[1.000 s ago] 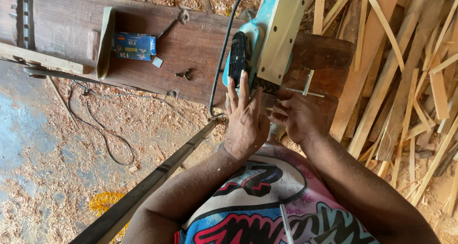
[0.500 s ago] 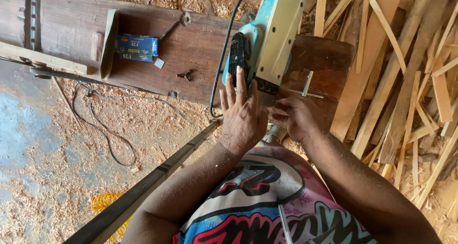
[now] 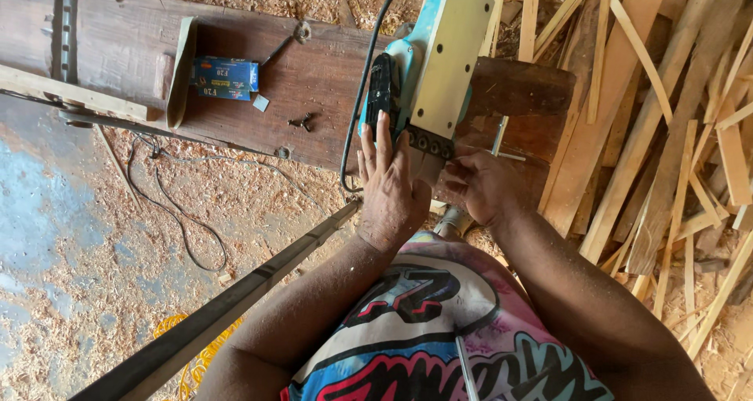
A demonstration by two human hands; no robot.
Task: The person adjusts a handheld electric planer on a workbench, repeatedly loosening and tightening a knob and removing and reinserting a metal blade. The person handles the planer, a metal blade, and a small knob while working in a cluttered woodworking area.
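I am looking down into a rough woodworking shop. Sawdust and shavings (image 3: 235, 189) cover the floor, and a heap of cut wooden strips (image 3: 667, 134) lies piled at the right. A worn plank table (image 3: 314, 79) carries a turquoise electric planer (image 3: 439, 56), loose screws (image 3: 300, 122) and a small blue box (image 3: 225, 78), with a power cable (image 3: 176, 220) trailing below.

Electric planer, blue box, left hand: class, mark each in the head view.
Electric planer (image 3: 455, 48), head view, on its pale flat sole.
Blue box (image 3: 226, 78), head view, on its top face.
Left hand (image 3: 392, 189), head view, on its back.
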